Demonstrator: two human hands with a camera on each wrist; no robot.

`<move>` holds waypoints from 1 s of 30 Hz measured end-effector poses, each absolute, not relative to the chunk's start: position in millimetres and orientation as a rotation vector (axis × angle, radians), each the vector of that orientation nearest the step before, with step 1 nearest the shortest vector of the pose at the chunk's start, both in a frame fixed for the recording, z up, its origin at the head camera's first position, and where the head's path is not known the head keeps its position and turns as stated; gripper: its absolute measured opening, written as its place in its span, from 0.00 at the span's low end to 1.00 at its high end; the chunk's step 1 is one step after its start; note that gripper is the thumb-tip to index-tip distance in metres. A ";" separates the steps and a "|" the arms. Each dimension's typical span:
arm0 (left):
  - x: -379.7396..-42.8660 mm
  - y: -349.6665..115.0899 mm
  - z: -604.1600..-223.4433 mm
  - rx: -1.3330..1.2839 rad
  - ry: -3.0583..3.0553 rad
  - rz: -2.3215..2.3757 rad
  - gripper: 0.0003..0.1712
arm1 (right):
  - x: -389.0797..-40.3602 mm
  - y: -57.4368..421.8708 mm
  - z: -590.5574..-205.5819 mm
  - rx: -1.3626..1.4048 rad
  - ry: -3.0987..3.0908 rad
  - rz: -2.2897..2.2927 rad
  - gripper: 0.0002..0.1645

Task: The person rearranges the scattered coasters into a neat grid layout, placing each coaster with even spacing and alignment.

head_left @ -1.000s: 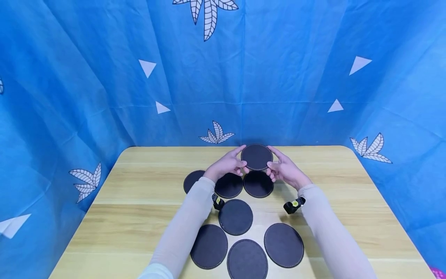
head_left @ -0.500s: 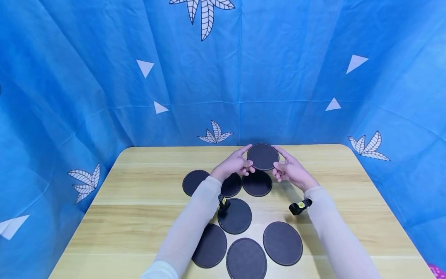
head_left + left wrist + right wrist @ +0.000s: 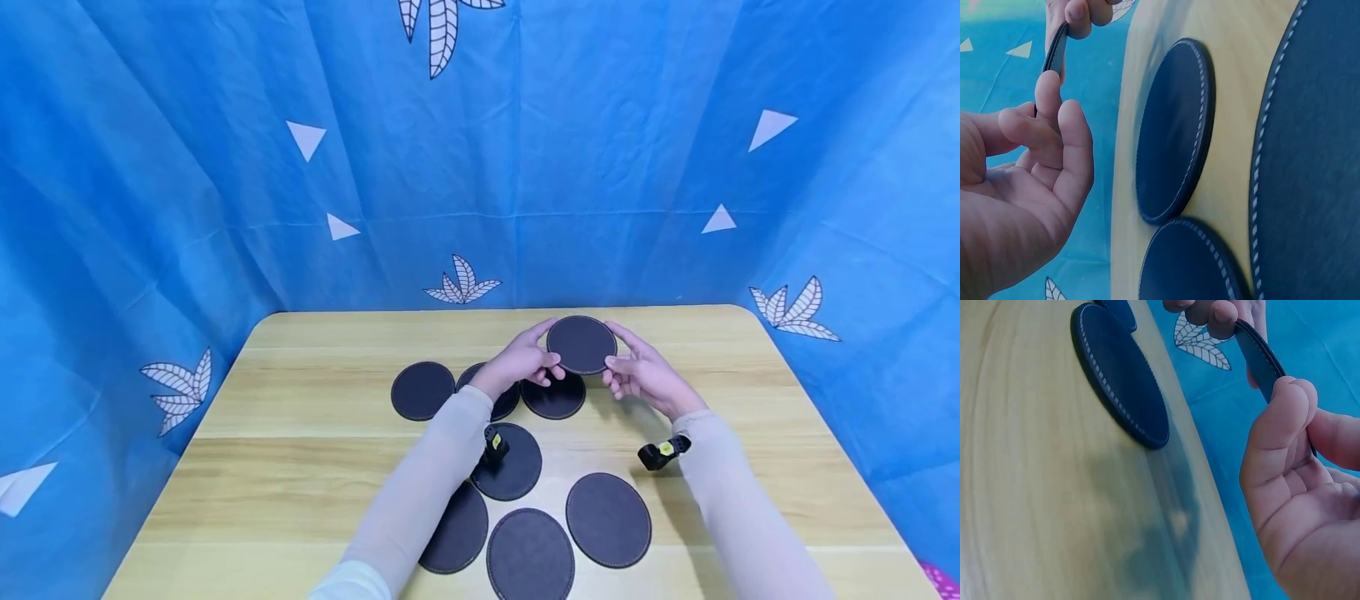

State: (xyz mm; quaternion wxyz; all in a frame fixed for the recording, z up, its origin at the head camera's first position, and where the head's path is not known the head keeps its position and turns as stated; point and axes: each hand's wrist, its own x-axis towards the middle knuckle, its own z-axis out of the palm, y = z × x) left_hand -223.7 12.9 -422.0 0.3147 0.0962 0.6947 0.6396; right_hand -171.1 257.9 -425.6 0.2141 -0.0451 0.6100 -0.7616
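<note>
My left grip (image 3: 527,360) and right grip (image 3: 647,375) pinched opposite edges of the raised disc (image 3: 582,344), midway between them above the surface (image 3: 285,467).

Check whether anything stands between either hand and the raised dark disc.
Nothing visible does: the left hand and right hand pinch the raised dark disc at opposite edges. Both wrist views show it held apart from the discs on the table.

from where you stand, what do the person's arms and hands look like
The left hand and right hand wear no gloves. Plain, pale sleeves reach both wrists. A small black gadget with a yellow mark sits at each wrist.
</note>
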 end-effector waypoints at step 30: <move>-194.7 70.8 -441.2 0.283 1.902 1.514 0.44 | -135.9 307.2 -445.0 -0.043 1.792 -1.998 0.48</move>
